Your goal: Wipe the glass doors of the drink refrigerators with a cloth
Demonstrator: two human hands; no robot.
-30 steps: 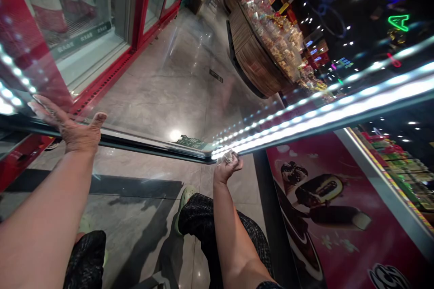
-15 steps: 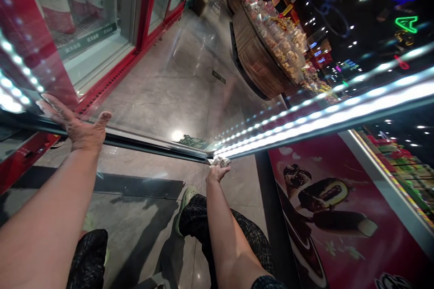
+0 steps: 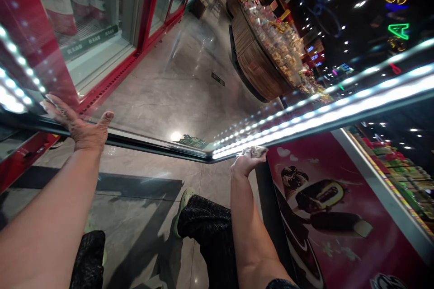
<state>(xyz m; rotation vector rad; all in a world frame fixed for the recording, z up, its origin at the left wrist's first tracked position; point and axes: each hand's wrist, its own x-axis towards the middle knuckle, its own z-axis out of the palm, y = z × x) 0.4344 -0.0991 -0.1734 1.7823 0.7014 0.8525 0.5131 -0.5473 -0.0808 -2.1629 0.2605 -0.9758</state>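
A raised glass lid [image 3: 159, 95] of a chest freezer stretches across the view, its metal edge running from left to centre. My left hand [image 3: 79, 126] lies flat against that edge at the left, fingers spread. My right hand [image 3: 247, 162] is closed around a crumpled whitish cloth [image 3: 253, 151] and presses it on the lit underside of the lid frame [image 3: 305, 122] near its corner.
The freezer body [image 3: 332, 216] with ice-cream pictures stands at the right. Red-framed glass-door fridges [image 3: 77, 31] line the left. A wooden display counter [image 3: 261, 63] of packaged goods is beyond. My legs in dark trousers and green shoes stand on grey floor tiles.
My right hand with the cloth has slid to the right along the lit frame edge. My left hand has stayed on the lid edge.
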